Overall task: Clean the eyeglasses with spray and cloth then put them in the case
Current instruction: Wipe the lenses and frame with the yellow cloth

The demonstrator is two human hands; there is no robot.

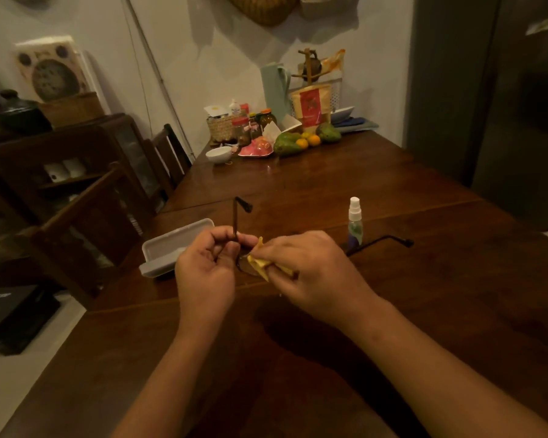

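Head view: left hand (pixel 204 270) is pinching the eyeglasses (pixel 240 235) at the frame near one hinge, with that temple arm sticking upward and the other temple arm reaching out to the right past the right hand (pixel 310 268). Right hand is clenching a folded yellow cloth (pixel 260 263) and pressing it against a lens; the lens itself is mostly hidden. Both hands are hovering above the dark wooden table (pixel 393 311). Open grey case (pixel 171 248) is lying on the table just left of the hands. Spray bottle (pixel 355 221) is standing upright just beyond the right hand
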